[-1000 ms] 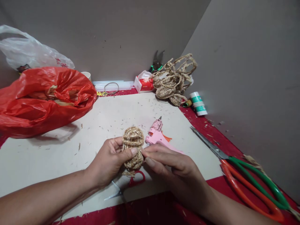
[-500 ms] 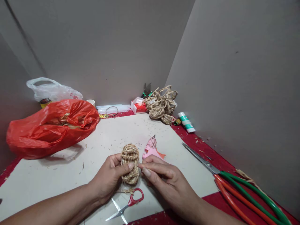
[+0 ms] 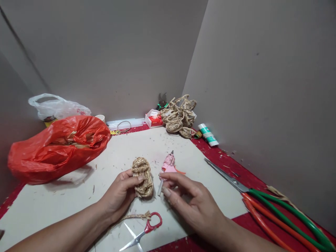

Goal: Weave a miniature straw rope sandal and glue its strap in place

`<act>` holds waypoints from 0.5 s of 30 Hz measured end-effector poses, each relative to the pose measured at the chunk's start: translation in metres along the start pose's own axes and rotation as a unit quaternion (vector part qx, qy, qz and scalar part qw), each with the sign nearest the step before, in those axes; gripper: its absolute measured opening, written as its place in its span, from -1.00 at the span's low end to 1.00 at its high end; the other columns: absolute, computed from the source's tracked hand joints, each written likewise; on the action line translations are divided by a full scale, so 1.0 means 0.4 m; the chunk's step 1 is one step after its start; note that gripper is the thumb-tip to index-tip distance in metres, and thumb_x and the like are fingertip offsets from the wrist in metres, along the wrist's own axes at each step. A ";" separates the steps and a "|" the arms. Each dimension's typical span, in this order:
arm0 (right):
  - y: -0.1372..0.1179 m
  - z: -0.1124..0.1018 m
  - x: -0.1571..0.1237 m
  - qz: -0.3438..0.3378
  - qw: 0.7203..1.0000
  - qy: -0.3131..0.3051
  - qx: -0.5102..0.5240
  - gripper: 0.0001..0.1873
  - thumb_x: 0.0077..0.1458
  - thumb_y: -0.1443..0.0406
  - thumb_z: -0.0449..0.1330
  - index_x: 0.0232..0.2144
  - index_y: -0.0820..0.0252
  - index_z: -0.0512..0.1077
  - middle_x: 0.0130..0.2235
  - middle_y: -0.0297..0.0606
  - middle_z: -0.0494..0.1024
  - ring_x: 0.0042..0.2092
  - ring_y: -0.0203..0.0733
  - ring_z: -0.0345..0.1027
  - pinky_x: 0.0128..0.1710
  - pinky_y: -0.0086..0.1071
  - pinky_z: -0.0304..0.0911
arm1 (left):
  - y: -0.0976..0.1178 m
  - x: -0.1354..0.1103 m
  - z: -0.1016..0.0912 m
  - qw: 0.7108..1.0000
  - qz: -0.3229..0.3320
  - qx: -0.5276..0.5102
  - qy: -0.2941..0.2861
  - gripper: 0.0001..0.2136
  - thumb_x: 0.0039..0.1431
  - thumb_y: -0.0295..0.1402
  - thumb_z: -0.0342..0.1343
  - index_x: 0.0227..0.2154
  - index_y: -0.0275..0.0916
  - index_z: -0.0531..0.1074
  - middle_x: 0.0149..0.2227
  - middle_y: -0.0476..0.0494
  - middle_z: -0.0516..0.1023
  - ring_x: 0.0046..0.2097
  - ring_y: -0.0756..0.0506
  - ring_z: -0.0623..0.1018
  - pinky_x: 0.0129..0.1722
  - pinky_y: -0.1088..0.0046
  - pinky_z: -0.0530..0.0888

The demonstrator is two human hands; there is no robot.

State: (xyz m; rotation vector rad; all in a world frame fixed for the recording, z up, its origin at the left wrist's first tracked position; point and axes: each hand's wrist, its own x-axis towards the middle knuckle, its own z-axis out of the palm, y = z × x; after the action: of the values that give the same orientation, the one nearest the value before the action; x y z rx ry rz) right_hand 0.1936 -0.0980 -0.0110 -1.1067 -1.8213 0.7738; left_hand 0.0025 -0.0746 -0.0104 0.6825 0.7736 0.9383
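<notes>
My left hand (image 3: 123, 190) holds a small oval piece woven from straw rope (image 3: 143, 178), with the thumb pressed on its front face. To its right, my right hand (image 3: 193, 199) has thumb and forefinger apart, with nothing seen gripped between them. A pink glue gun (image 3: 168, 164) lies just beyond that hand, which partly hides it. A pale glue stick (image 3: 160, 188) shows by the fingertips; whether they touch it is unclear. Below the hands lie red-handled scissors (image 3: 149, 229), and a braided straw strand (image 3: 139, 216) ends beside their handle.
Large shears (image 3: 241, 187) with green and orange handles lie at the right. A red plastic bag (image 3: 60, 154) of straw sits at the left. Along the back are glue sticks (image 3: 136, 122), a red and white box (image 3: 154, 120), coiled straw rope (image 3: 177, 117) and a white-green roll (image 3: 208, 135).
My right hand has drawn away from the woven piece, its fingers parting. My left hand has shifted the piece slightly left and turned it a little.
</notes>
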 end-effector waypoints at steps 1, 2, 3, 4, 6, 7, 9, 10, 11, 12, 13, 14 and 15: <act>0.002 0.003 -0.002 0.016 1.000 -0.006 0.002 -0.74 0.14 0.27 0.10 -0.13 0.23 0.42 -0.40 -0.28 0.53 -0.47 -0.30 0.38 -0.49 -0.43 0.35 | 0.003 -0.002 0.001 1.000 0.001 0.002 -0.005 -0.82 0.06 -0.47 0.21 -0.25 -0.39 0.55 -0.27 -0.25 0.62 -0.27 -0.06 0.55 -0.16 0.43 0.41; 0.006 0.007 -0.004 0.030 0.999 -0.011 0.004 -0.71 0.12 0.27 0.12 -0.09 0.23 0.40 -0.37 -0.26 0.54 -0.44 -0.29 0.40 -0.50 -0.44 0.35 | 0.006 -0.004 0.004 1.000 0.002 0.004 -0.014 -0.82 0.08 -0.46 0.19 -0.23 -0.39 0.56 -0.25 -0.26 0.62 -0.24 -0.08 0.55 -0.13 0.41 0.41; 0.010 0.012 -0.006 0.042 0.999 -0.013 0.003 -0.64 0.09 0.27 0.16 -0.04 0.22 0.36 -0.32 -0.24 0.54 -0.41 -0.28 0.42 -0.50 -0.44 0.35 | 0.011 -0.007 0.008 1.000 0.006 0.006 -0.028 -0.80 0.10 -0.46 0.17 -0.21 -0.38 0.56 -0.22 -0.28 0.61 -0.21 -0.09 0.55 -0.10 0.39 0.41; 0.015 0.016 -0.008 0.052 0.999 -0.010 -0.003 -0.56 0.06 0.27 0.19 0.02 0.21 0.32 -0.28 -0.22 0.55 -0.38 -0.25 0.44 -0.50 -0.43 0.36 | 0.015 -0.010 0.013 0.999 0.010 0.007 -0.044 -0.78 0.12 -0.46 0.15 -0.18 -0.38 0.55 -0.20 -0.30 0.61 -0.18 -0.11 0.55 -0.08 0.36 0.40; 0.023 0.022 -0.012 0.062 0.998 -0.001 -0.028 -0.37 0.00 0.29 0.25 0.13 0.19 0.21 -0.22 -0.19 0.54 -0.32 -0.21 0.47 -0.45 -0.39 0.39 | 0.024 -0.017 0.025 0.997 0.015 0.011 -0.074 -0.73 0.14 -0.47 0.12 -0.09 -0.37 0.53 -0.13 -0.33 0.59 -0.11 -0.15 0.54 -0.01 0.31 0.37; 0.026 0.023 -0.013 0.063 0.997 0.000 -0.044 -0.29 -0.02 0.29 0.26 0.18 0.18 0.16 -0.21 -0.18 0.54 -0.31 -0.19 0.47 -0.41 -0.35 0.40 | 0.027 -0.020 0.030 0.996 0.014 0.013 -0.086 -0.70 0.14 -0.48 0.12 -0.05 -0.36 0.51 -0.09 -0.34 0.58 -0.08 -0.16 0.54 0.02 0.29 0.36; 0.028 0.023 -0.012 0.060 0.995 0.002 -0.078 -0.22 -0.03 0.29 0.28 0.22 0.17 0.10 -0.17 -0.13 0.55 -0.26 -0.12 0.49 -0.28 -0.23 0.43 | 0.032 -0.027 0.041 0.994 0.009 0.018 -0.105 -0.65 0.14 -0.49 0.11 0.01 -0.35 0.48 -0.03 -0.35 0.55 -0.02 -0.18 0.52 0.05 0.29 0.34; 0.029 0.022 -0.010 0.056 0.994 0.002 -0.090 -0.21 -0.02 0.28 0.28 0.23 0.16 0.09 -0.13 -0.09 0.55 -0.20 -0.08 0.50 -0.20 -0.16 0.42 | 0.033 -0.030 0.045 0.993 0.006 0.018 -0.116 -0.63 0.13 -0.50 0.11 0.03 -0.34 0.46 -0.02 -0.35 0.54 0.00 -0.19 0.51 0.06 0.29 0.33; 0.028 0.021 -0.008 0.051 0.994 0.003 -0.097 -0.22 -0.01 0.26 0.28 0.23 0.16 0.10 -0.09 -0.06 0.54 -0.14 -0.03 0.49 -0.13 -0.10 0.40 | 0.032 -0.033 0.048 0.991 0.003 0.017 -0.130 -0.61 0.13 -0.50 0.11 0.05 -0.34 0.45 -0.01 -0.35 0.54 0.01 -0.20 0.50 0.07 0.28 0.33; 0.028 0.020 -0.006 0.046 0.994 0.005 -0.098 -0.25 0.00 0.24 0.28 0.21 0.17 0.12 -0.05 -0.02 0.53 -0.08 0.01 0.48 -0.08 -0.05 0.38 | 0.031 -0.035 0.050 0.990 0.002 0.015 -0.143 -0.60 0.12 -0.51 0.11 0.06 -0.34 0.43 0.00 -0.36 0.53 0.03 -0.21 0.50 0.08 0.27 0.33; 0.027 0.019 -0.005 0.041 0.995 0.005 -0.094 -0.29 0.01 0.22 0.28 0.19 0.18 0.16 -0.02 0.00 0.53 -0.03 0.04 0.46 -0.04 -0.02 0.35 | 0.029 -0.036 0.052 0.988 0.000 0.014 -0.155 -0.59 0.13 -0.51 0.11 0.08 -0.35 0.42 0.00 -0.37 0.53 0.04 -0.21 0.49 0.10 0.25 0.32; 0.026 0.018 -0.003 0.036 0.996 0.003 -0.086 -0.35 0.03 0.22 0.27 0.15 0.19 0.21 0.00 0.00 0.52 0.00 0.04 0.44 -0.01 -0.02 0.34 | 0.027 -0.037 0.052 0.987 -0.002 0.013 -0.163 -0.58 0.13 -0.51 0.10 0.09 -0.34 0.41 0.00 -0.37 0.53 0.05 -0.22 0.49 0.11 0.23 0.31; 0.025 0.018 -0.002 0.031 0.997 0.001 -0.077 -0.41 0.03 0.23 0.26 0.12 0.20 0.25 0.00 -0.01 0.52 0.00 0.03 0.44 0.00 -0.03 0.34 | 0.025 -0.037 0.051 0.986 -0.004 0.015 -0.167 -0.58 0.14 -0.52 0.09 0.09 -0.34 0.40 0.01 -0.37 0.53 0.06 -0.22 0.49 0.13 0.21 0.29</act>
State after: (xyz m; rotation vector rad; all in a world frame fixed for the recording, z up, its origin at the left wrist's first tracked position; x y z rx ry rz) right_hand 0.1911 -0.0950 -0.0227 -1.2672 -1.8772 0.6765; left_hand 0.0093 -0.0870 0.0126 0.8361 0.4929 0.7792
